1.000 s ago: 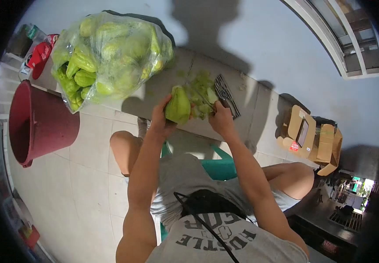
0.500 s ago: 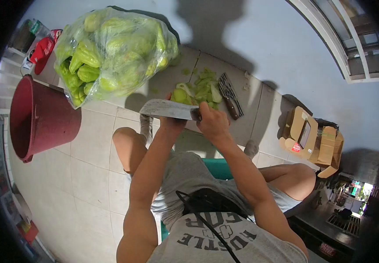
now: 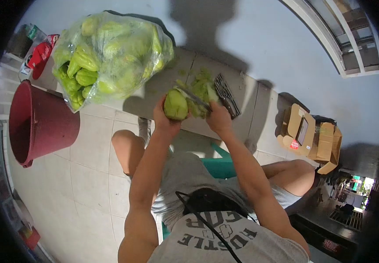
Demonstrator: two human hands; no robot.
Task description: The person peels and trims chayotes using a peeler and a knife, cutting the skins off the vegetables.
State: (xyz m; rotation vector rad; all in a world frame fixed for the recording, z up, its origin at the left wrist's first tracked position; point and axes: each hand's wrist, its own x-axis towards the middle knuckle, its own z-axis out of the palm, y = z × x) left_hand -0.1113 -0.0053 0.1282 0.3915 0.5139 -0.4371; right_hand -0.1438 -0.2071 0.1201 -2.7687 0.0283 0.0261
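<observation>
My left hand (image 3: 161,116) is closed around a pale green chayote (image 3: 176,106), which has a dark cut line on its face. In my right hand (image 3: 219,118) is the handle of a broad-bladed knife (image 3: 194,98). Its blade is seen nearly edge-on, against or just beside the far side of the chayote; contact is not clear. Beyond my hands, green peelings (image 3: 202,81) lie heaped on the tiled ledge (image 3: 246,98). Right of the heap rest a dark-handled knife (image 3: 229,107) and a striped blade (image 3: 222,86).
A clear plastic bag (image 3: 126,52) full of chayotes stands on the ledge at left. Below it is a dark red bucket (image 3: 51,125). An open cardboard box (image 3: 297,131) sits at right. A red cap (image 3: 40,55) lies far left. The wall (image 3: 268,39) rises behind.
The knife blade has turned from broadside to nearly edge-on and moved right and away from my body. The chayote, hidden behind the blade before, now shows in my left hand.
</observation>
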